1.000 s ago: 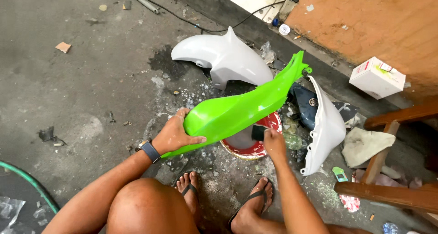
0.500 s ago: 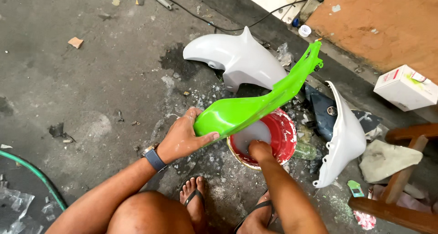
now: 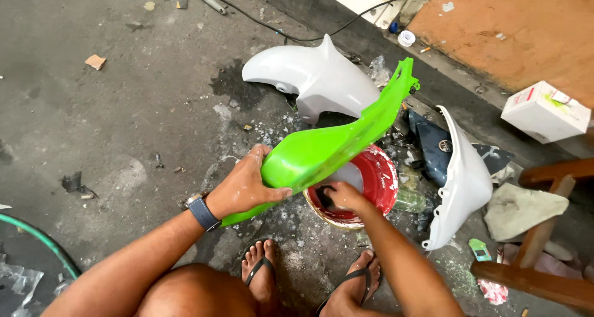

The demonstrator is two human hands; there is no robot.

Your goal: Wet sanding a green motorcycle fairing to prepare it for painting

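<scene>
The left hand [image 3: 244, 190] is gripping a green panel [image 3: 328, 147] over a red basin [image 3: 371, 187]; the right hand [image 3: 343, 196] is clutching a dark pad [image 3: 323, 196] inside it, 2 white panels [image 3: 322, 76] lying alongside.

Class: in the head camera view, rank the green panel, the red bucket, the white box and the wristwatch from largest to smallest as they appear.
1. Green panel, though it is held up nearer the camera, which enlarges it.
2. Red bucket, partly hidden behind the panel.
3. White box, farther away, so its rank against the bucket is unsure.
4. Wristwatch on the left hand.
</scene>
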